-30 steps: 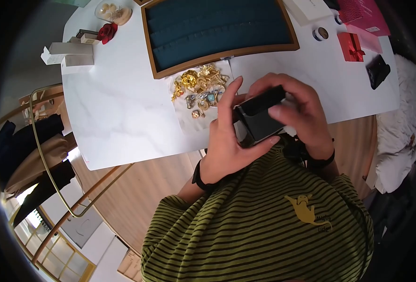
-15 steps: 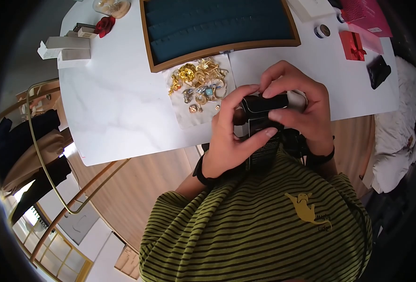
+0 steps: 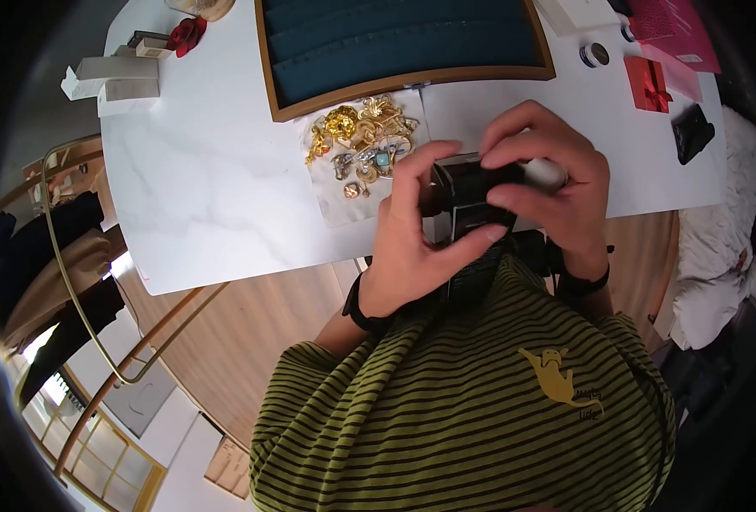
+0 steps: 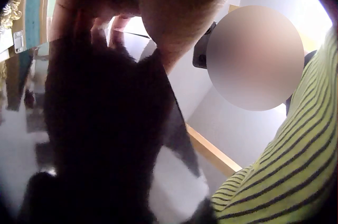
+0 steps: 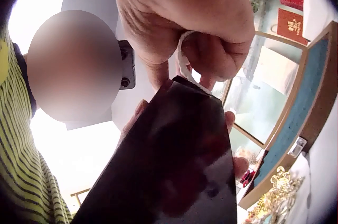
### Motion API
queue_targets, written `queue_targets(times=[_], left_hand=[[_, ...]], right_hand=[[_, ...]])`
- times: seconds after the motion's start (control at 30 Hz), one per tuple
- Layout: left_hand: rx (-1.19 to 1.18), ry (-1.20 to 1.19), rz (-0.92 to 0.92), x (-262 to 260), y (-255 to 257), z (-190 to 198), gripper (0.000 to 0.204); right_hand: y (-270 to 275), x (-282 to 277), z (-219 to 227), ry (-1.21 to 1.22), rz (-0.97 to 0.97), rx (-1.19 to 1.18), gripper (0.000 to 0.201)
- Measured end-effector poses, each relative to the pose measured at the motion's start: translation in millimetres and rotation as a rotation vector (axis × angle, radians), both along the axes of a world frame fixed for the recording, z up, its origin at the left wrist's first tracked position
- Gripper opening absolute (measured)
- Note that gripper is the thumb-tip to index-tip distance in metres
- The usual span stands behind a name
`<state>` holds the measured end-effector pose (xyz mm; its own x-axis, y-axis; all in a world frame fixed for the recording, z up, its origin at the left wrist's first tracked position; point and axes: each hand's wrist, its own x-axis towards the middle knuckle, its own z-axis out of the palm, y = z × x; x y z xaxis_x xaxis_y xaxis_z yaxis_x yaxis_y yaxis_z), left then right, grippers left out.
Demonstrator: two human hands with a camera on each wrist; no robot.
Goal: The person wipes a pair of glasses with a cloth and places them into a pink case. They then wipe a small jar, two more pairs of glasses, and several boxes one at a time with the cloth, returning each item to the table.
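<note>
A glossy black box (image 3: 472,189) is held up between both hands in front of the striped shirt. My left hand (image 3: 399,252) grips it from the left, thumb along the near side and index finger at the far edge. At its other end, my right hand (image 3: 566,179) pinches the box between thumb and fingers. A pale, blurred item (image 3: 545,174) lies within the curl of the right hand; in the right wrist view it is a white band (image 5: 183,59) by the box end. The box's dark side (image 4: 100,129) fills much of the left wrist view.
Gold and silver jewellery (image 3: 365,141) lies piled on a pale cloth (image 3: 335,205) beyond the hands. Behind it stands a wood-framed tray (image 3: 412,43) with dark teal lining. White boxes (image 3: 122,72) and a red rose (image 3: 186,36) are at left, a red gift box (image 3: 647,84) and black pouch (image 3: 693,134) at right.
The box has turned in the hands, and the left index finger has come down from pointing up to its far edge. The right fingertips have shifted onto the box, with the pale item now showing beside them.
</note>
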<state>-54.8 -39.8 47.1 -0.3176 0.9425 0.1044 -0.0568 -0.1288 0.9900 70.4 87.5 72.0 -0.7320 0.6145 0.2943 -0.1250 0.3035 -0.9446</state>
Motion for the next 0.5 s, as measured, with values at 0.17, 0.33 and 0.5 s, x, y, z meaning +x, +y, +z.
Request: queue_targets(times=[0.17,0.33,0.5], left_hand=[[0.159,-0.235,0.097,13,4,-9,0.076],[0.118,0.075,0.049,7,-5,-14,0.07],[0.078,0.104,0.039,7,-7,-7,0.071]], right_hand=[[3,0,-4,0.005,-0.117,-0.022,0.02],[1,-3,-4,-0.01,-0.19,-0.02,0.015],[5,-5,5,0.007,-0.288,0.056,0.013]])
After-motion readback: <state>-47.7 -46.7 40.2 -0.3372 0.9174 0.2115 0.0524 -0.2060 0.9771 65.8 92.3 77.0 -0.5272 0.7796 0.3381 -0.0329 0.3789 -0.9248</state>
